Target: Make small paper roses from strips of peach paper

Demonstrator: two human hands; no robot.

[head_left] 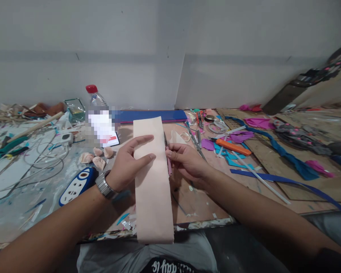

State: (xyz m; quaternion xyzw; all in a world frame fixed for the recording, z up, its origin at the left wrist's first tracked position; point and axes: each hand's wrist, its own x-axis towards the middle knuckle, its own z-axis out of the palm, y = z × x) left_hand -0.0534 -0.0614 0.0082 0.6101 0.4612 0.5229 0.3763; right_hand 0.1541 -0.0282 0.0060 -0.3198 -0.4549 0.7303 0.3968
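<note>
A long strip of pale pink paper (153, 197) runs down the middle, its near end hanging over the table's front edge. My left hand (130, 161) holds it from the left, with thumb and index finger stretched across the top face. At the strip's right edge, my right hand (184, 161) is closed on a slim pink cutting tool (169, 168). Its narrow dark end points away from me along the edge. The fingers hide most of this tool, so I cannot tell its exact kind. Several pale pink curled petal-like pieces (99, 161) lie left of my left hand.
A power strip (76, 187), a lit phone (105, 129) and a bottle with a red cap (96, 96) stand or lie to the left. Blue sheets (150, 115) lie behind. An orange utility knife (233, 147) and a blue ribbon (287, 180) are among scraps on the right.
</note>
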